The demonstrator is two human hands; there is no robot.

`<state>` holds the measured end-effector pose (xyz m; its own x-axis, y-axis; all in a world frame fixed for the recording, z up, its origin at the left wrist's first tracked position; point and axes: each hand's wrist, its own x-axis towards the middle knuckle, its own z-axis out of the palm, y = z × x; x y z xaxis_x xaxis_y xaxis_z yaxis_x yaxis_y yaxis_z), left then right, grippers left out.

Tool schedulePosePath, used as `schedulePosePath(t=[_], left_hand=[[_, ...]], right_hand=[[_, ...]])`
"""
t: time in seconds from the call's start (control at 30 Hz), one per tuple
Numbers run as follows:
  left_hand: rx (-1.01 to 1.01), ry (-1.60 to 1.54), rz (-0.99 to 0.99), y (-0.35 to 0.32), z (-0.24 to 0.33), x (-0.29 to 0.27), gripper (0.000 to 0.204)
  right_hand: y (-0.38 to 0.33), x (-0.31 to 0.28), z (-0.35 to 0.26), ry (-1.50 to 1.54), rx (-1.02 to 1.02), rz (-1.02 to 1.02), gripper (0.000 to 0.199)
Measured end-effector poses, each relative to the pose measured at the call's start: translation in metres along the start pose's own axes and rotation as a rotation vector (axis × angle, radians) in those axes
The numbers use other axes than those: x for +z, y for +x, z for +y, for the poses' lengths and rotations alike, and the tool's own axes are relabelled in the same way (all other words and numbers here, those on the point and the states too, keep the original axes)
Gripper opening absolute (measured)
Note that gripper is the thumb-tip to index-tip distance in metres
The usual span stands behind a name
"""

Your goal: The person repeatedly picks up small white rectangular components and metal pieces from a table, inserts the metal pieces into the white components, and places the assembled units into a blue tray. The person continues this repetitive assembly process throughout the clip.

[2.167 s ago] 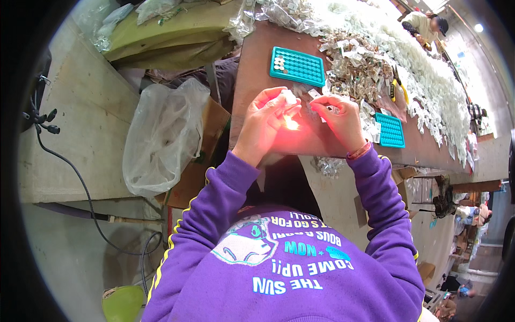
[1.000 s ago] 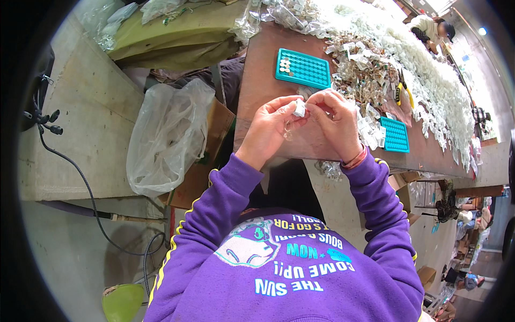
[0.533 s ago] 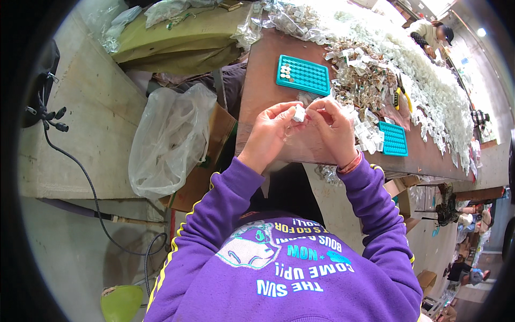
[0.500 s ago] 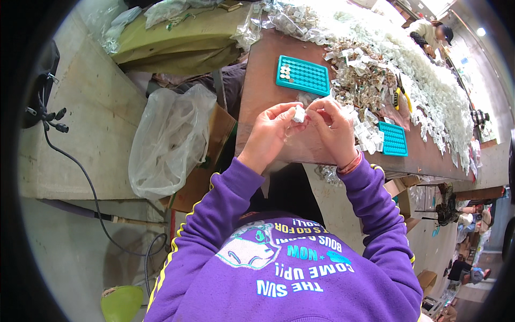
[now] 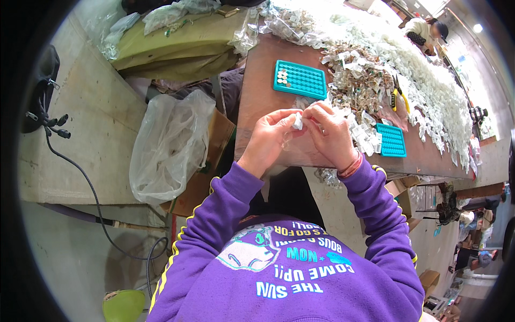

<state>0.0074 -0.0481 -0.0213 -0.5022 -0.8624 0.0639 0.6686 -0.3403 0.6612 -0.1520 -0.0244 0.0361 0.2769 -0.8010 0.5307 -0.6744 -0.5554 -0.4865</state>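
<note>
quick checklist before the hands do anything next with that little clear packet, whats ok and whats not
1. Packet held by both hands: ok. The left hand and right hand pinch the small clear packet between their fingertips.
2. Packet clear of the table: ok, it sits above the brown tabletop.
3. Packet contents: cannot tell, too small to see.
4. Near teal tray within view and unobstructed: ok, a few small pieces sit in its left corner cells.
5. Second teal tray: not ok, loose packets crowd its left edge.
6. Yellow-handled cutters: ok, lying apart from both hands among the heap of packets.
</note>
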Motion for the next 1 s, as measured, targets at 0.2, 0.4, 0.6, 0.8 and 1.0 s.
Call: schedulePosePath(t=[0.2, 0.4, 0.6, 0.8, 1.0], left_hand=[[0.002, 0.027, 0.053, 0.0, 0.0, 0.004, 0.026], [-0.015, 0.029, 0.044, 0.0, -0.005, 0.0, 0.022], [0.022, 0.006, 0.037, 0.0, -0.001, 0.004, 0.025], [0.817, 1.253, -0.53, -0.024, 0.002, 0.042, 0.018], [1.33, 1.495, -0.707, 0.074, 0.059, 0.086, 0.031]], right_hand=[[-0.002, 0.002, 0.003, -0.023, -0.028, 0.039, 0.005], [-0.013, 0.007, 0.002, -0.027, 0.019, 0.097, 0.01], [-0.011, -0.007, 0.004, 0.074, 0.085, 0.05, 0.013], [-0.034, -0.055, 0.04, -0.608, 0.234, 0.304, 0.016], [-0.061, -0.047, 0.072, -0.328, 0.264, 0.244, 0.012]])
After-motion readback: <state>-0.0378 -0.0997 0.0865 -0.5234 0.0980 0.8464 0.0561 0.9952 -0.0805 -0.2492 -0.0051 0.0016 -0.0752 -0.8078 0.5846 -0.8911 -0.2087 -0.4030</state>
